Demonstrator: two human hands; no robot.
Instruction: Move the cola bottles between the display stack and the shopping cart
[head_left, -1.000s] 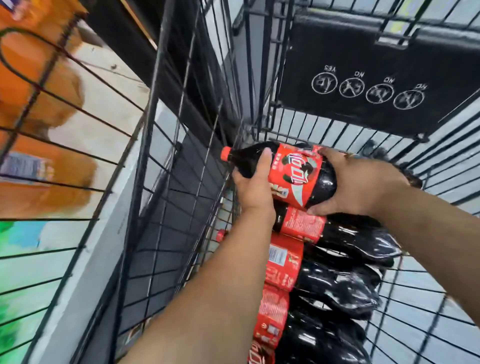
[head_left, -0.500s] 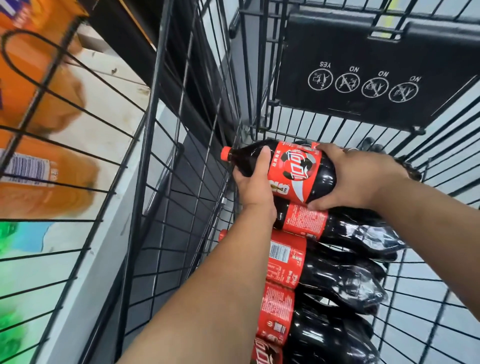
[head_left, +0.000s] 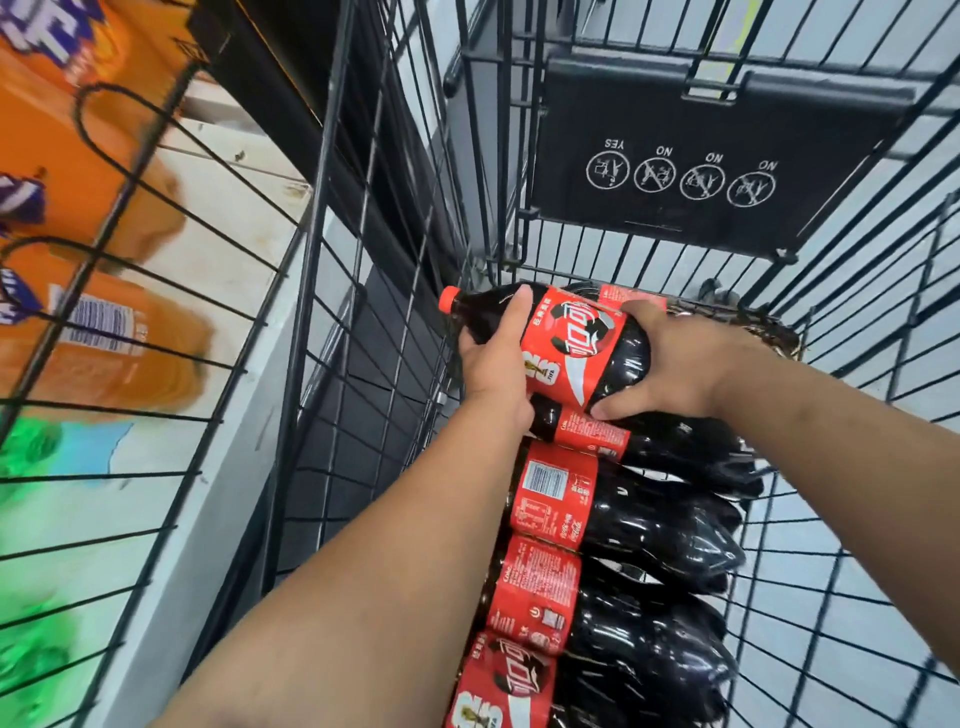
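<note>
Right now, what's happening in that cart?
A person holds one cola bottle sideways in both hands: the left hand grips its shoulder near the red cap, the right hand grips its base end. It sits over the far end of a row of cola bottles lying in the shopping cart. Whether it is going in or coming out, one frame cannot tell.

This is a shop, most likely a supermarket aisle. The view looks down into a black wire shopping cart (head_left: 322, 260), whose far end carries a fold-down child-seat flap (head_left: 701, 114) printed with one YES and three NO safety pictograms (head_left: 680, 174). A row of large cola bottles (head_left: 649, 525) with red labels lies on the cart's floor. Through the left wire wall, blurred orange soda bottles (head_left: 130, 364) with a barcode label (head_left: 98, 322) sit stacked, with green packaging (head_left: 31, 447) nearer.
</note>
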